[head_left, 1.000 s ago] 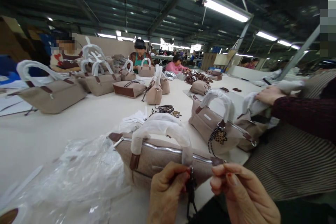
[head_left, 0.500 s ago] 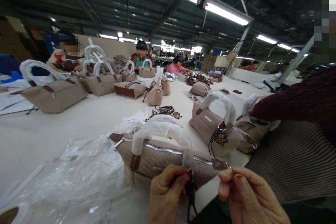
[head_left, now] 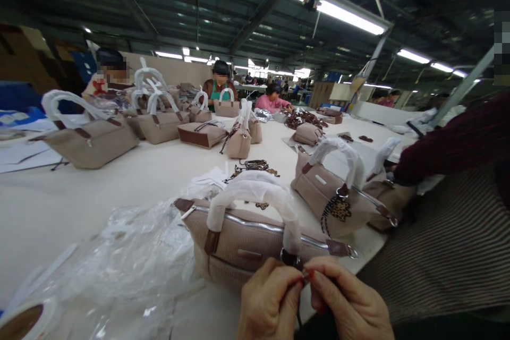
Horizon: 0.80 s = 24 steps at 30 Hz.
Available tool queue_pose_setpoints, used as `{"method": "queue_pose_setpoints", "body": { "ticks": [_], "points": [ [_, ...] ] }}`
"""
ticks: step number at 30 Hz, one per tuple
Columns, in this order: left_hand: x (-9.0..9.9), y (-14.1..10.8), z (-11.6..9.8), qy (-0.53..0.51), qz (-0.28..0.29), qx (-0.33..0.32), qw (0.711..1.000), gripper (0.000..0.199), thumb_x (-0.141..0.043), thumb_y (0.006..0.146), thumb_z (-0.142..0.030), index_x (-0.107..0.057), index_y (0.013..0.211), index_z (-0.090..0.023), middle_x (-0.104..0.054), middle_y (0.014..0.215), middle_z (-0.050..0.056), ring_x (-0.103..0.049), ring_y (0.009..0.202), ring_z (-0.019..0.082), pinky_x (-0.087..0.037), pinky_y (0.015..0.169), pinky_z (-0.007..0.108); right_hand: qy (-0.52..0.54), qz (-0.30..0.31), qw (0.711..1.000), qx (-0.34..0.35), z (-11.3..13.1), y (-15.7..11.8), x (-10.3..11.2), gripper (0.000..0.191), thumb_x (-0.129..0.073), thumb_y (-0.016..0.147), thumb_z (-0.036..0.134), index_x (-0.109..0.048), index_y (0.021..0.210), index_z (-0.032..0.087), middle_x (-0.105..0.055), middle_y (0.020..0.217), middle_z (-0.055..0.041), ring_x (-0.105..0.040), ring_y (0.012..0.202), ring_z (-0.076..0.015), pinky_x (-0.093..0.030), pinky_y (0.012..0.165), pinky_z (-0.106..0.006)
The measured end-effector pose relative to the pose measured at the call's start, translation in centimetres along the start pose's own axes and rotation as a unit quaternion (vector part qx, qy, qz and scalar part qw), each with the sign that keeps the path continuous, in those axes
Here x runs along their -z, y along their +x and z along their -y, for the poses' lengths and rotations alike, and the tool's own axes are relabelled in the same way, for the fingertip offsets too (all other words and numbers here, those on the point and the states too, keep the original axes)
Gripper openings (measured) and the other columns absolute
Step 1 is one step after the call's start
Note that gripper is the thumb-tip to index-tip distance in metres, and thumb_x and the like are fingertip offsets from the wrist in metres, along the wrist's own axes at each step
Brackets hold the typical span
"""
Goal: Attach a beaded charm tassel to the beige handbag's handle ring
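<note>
A beige handbag [head_left: 243,244] with brown trim, a silver zipper and a paper-wrapped handle [head_left: 255,194] lies on the white table [head_left: 131,175] right in front of me. My left hand [head_left: 269,303] and my right hand [head_left: 348,305] meet at the metal ring [head_left: 290,259] at the handle's base. Both pinch a small dark cord there, which hangs down between them. The fingertips touch each other just below the ring.
Crumpled clear plastic [head_left: 115,271] lies left of the bag. A person in a dark red sleeve [head_left: 450,146] and striped vest works on more beige bags [head_left: 334,196] at my right. Many similar bags [head_left: 91,141] and seated workers line the far side; dark straps [head_left: 251,166] lie mid-table.
My right hand moved left from the bag's zipper end and joined my left hand at the ring. The neighbour's arm shifted slightly; the view drifted a little.
</note>
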<state>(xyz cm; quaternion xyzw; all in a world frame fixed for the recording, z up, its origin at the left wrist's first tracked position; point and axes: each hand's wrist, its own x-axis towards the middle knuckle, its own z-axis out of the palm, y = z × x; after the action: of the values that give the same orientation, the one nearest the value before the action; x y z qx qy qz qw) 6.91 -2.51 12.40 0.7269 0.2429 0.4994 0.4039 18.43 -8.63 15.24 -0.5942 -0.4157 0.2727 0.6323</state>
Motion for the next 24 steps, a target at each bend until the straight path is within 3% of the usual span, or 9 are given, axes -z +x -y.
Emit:
{"method": "queue_pose_setpoints", "body": {
  "ticks": [8, 16, 24],
  "points": [
    [0.1, -0.1, 0.2, 0.021, 0.016, 0.004, 1.0, 0.019, -0.045, 0.087, -0.02, -0.062, 0.078, -0.019, -0.054, 0.067, 0.0, -0.054, 0.061, 0.01, -0.039, 0.057, 0.019, -0.012, 0.063, 0.997, -0.035, -0.2, 0.2, -0.1, 0.018, -0.063, 0.076, 0.035, -0.068, 0.069, 0.019, -0.05, 0.056, 0.0025, -0.047, 0.046, -0.0081, -0.039, 0.045, -0.019],
    [-0.5, -0.7, 1.2, 0.031, -0.012, 0.009, 0.999, 0.022, -0.041, 0.088, -0.022, -0.06, 0.078, -0.019, -0.056, 0.067, 0.001, -0.055, 0.061, 0.01, -0.041, 0.057, 0.019, 0.078, 0.011, 0.989, -0.124, -1.0, 0.0, -1.4, 0.03, -0.067, 0.069, 0.045, -0.065, 0.065, 0.015, -0.041, 0.045, 0.0054, -0.035, 0.043, -0.0063, -0.028, 0.044, -0.02],
    [-0.6, -0.7, 1.2, 0.09, -0.017, -0.011, 0.996, 0.023, -0.039, 0.087, -0.016, -0.06, 0.078, -0.018, -0.056, 0.065, 0.001, -0.054, 0.058, 0.01, -0.041, 0.055, 0.018, 0.041, 0.01, 0.995, -0.086, -1.0, 0.1, -1.4, 0.029, -0.066, 0.071, 0.043, -0.064, 0.062, 0.016, -0.041, 0.05, 0.0049, -0.035, 0.044, -0.0057, -0.026, 0.043, -0.02]
  ]
}}
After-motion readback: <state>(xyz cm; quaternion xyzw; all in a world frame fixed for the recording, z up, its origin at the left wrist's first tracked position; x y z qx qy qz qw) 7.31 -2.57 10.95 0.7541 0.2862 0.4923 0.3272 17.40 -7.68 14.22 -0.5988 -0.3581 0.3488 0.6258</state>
